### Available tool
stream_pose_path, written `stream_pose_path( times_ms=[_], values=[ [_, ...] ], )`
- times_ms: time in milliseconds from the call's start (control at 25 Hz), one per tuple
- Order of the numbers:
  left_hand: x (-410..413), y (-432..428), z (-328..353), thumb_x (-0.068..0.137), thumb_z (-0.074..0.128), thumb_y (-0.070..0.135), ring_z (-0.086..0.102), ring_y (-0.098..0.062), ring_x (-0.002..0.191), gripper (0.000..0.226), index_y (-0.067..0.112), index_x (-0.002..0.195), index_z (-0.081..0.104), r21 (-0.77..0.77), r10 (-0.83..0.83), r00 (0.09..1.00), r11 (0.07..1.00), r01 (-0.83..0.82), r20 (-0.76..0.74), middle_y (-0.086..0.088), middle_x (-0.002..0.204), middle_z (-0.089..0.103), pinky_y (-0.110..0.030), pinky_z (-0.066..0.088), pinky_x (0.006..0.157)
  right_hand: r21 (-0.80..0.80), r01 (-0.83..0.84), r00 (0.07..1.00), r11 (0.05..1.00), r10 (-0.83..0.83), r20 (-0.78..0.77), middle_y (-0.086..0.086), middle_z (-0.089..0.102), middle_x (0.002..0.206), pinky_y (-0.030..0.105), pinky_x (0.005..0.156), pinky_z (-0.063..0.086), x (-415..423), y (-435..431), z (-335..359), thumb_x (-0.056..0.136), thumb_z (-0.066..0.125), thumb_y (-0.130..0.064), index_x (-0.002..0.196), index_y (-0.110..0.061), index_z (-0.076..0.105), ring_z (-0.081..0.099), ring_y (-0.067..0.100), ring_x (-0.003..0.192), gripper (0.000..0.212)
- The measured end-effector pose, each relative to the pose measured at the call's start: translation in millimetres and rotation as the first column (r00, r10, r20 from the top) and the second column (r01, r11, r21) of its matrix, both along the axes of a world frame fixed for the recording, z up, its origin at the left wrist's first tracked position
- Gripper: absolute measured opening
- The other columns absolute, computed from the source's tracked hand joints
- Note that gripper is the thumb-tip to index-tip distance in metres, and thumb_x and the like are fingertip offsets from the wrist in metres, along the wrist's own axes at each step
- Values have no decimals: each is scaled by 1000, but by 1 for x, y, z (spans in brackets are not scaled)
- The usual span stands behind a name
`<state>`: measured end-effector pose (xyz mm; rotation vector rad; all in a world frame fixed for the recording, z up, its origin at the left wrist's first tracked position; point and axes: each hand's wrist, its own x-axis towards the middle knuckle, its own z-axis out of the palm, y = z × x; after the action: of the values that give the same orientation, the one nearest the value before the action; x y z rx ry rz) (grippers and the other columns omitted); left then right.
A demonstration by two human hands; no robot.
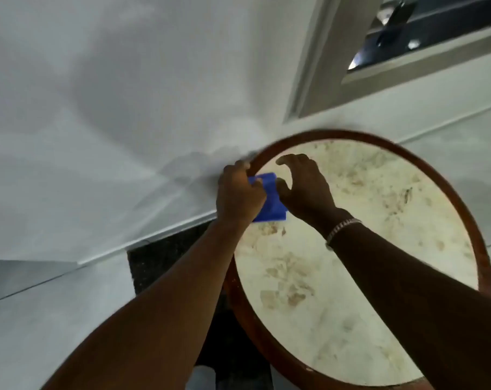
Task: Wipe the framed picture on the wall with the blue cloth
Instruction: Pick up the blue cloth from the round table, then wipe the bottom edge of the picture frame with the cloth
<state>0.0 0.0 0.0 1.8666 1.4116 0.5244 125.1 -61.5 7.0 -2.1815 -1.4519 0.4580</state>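
A blue cloth point(269, 205) lies at the far left edge of a round table with a cream stone top point(351, 249) and a brown wooden rim point(435, 161). My left hand point(238, 195) is closed around the cloth's left side. My right hand point(303, 187) hovers just right of the cloth, fingers curled and apart, thumb touching the cloth's edge. A metal bracelet point(341, 229) sits on my right wrist. No framed picture shows in this view.
A white wall point(112, 108) fills the left and top. A grey-framed window or niche point(407, 52) is at the upper right. Below the wall runs a white skirting point(154, 235), with a dark speckled floor strip point(160, 260) and pale floor tiles point(56, 319).
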Motion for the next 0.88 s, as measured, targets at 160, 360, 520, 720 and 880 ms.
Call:
stream_pose_path(
  times_ms=[160,360,520,720,880],
  values=[
    [3,-6,-57,84,69,25,57,-28,112,43,9,122,55,-118,58,993,991,-69,-98,-14,121,61,-30,45,86,-298,75,994,952,-95,-54,21,45,135,48,90,48,-8,8,-63,96,52,-35,148,-29,29,52,42,116,57],
    [4,-11,-50,73,63,-6,61,-28,106,49,7,120,59,-164,238,968,961,-223,77,-16,119,64,-26,48,82,-203,78,971,976,-120,-207,23,53,125,41,90,46,-11,17,-63,93,57,-17,141,-23,44,55,39,111,50],
    [-8,1,21,74,66,-10,60,-20,95,48,6,118,61,29,209,936,974,-226,282,-13,113,64,-15,49,76,98,133,967,986,-108,-230,17,57,123,17,83,34,-19,24,5,92,58,-10,139,-20,48,55,26,103,48],
    [-32,42,179,78,66,-12,60,-15,101,48,6,122,61,363,64,880,895,-260,471,-9,115,61,-37,60,77,533,129,983,836,-35,-183,14,58,112,-6,75,35,-43,66,163,92,60,-9,135,-16,53,48,8,87,45],
    [-52,68,311,84,67,-7,59,-15,107,45,3,127,58,611,-51,872,734,-298,487,-16,120,61,-22,57,83,747,66,996,661,-2,-87,12,57,112,-3,70,40,-62,96,295,91,56,-18,135,-16,53,46,2,89,43]
  ],
)
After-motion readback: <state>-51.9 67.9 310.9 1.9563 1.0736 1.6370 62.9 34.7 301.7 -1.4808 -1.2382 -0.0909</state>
